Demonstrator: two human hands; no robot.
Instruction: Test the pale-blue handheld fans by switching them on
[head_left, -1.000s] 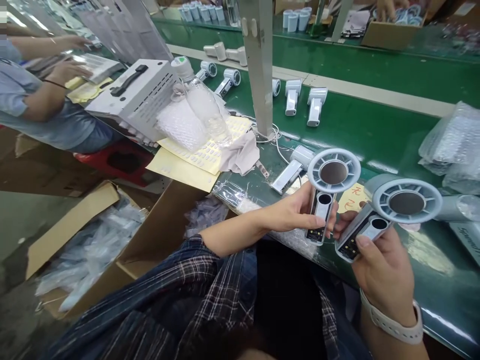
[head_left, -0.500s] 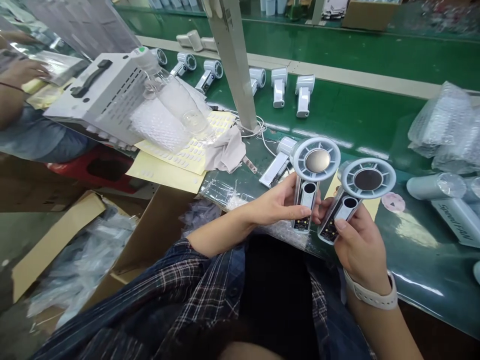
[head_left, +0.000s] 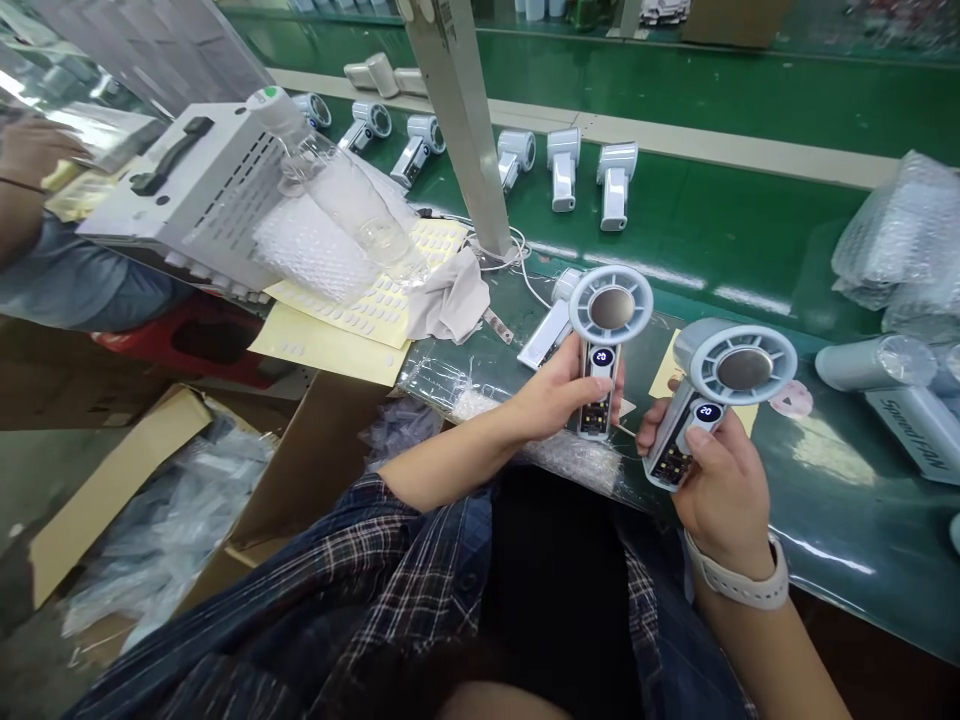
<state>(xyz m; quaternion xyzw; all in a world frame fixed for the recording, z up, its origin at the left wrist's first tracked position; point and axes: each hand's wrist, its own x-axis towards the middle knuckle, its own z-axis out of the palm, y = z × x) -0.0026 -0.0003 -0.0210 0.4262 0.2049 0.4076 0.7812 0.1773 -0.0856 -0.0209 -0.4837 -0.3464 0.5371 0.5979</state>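
In the head view, the main change was on the two fans in hand: the left fan and the right fan each showed a lit "20" on the small display of its handle, where half a second earlier both windows were dark. That suggested both units had power and were giving a reading. The left hand was closed around the left fan's handle, thumb in front just below the display; the right hand gripped the right fan likewise, its fingers partly hidden behind the handle. Both fans were held up above the near edge of the green table, heads uppermost, the right one leaning more. Compared with the earlier frame, they stood farther apart, and the left fan's round centre looked duller. A third fan lay on the table behind the left one, and yellow paper showed beside the right, both unmoved.
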